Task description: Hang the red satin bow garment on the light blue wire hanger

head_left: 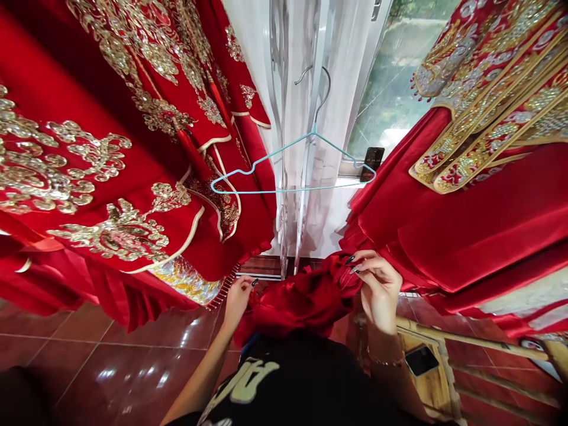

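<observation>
A bunched red satin garment lies across the front of my body, low in the head view. My left hand pinches its left end, with the fingertips pressed together at the cloth. On the other side, my right hand grips the gathered right end between thumb and fingers. Folds hide the garment's full shape. Above it hangs a bare light-blue hanger with a metal hook, apart from both hands.
Red gowns with gold beading hang at the left, and more embroidered red gowns at the right. A phone leans by the window. Another phone rests on a wooden seat at lower right. White curtains hang behind.
</observation>
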`<state>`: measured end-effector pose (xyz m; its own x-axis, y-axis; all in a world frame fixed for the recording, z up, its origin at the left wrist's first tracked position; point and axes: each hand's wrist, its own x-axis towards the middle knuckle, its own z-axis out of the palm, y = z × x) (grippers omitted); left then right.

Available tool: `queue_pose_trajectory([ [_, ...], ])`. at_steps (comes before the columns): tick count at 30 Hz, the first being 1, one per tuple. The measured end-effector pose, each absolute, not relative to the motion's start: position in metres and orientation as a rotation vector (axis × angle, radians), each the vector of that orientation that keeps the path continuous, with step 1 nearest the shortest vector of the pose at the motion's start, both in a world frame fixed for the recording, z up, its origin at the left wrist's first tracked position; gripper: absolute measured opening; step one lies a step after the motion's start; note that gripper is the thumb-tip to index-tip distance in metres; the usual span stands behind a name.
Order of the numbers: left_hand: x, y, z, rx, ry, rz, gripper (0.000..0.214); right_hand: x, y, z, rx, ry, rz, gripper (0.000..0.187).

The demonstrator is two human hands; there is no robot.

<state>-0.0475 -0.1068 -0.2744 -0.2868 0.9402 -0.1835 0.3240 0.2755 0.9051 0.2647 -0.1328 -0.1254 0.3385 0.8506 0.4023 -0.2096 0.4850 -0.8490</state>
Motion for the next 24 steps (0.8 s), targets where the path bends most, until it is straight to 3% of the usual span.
queue_pose_trajectory([
  [9, -0.099, -0.083, -0.227, 0.853, 1.837, 1.149, 0.016, 0.268, -0.138, -0.128, -0.826, -1.013, 0.719, 0.022],
  [12, -0.089, -0.083, -0.216, 0.643, 1.543, 1.049, 0.016, 0.266, -0.137, -0.133, -0.825, -1.037, 0.734, 0.023],
  [16, -0.03, -0.098, -0.208, 0.327, 0.897, 1.021, 0.032, 0.259, -0.135, -0.137, -0.807, -1.058, 0.797, 0.022],
  [20, 0.042, -0.108, -0.2, 0.638, 0.712, 1.048, 0.044, 0.244, -0.137, -0.132, -0.776, -1.114, 0.84, 0.023],
  [24, 0.086, -0.106, -0.191, 1.161, 0.796, 1.261, 0.031, 0.23, -0.145, -0.122, -0.756, -1.146, 0.823, 0.024],
])
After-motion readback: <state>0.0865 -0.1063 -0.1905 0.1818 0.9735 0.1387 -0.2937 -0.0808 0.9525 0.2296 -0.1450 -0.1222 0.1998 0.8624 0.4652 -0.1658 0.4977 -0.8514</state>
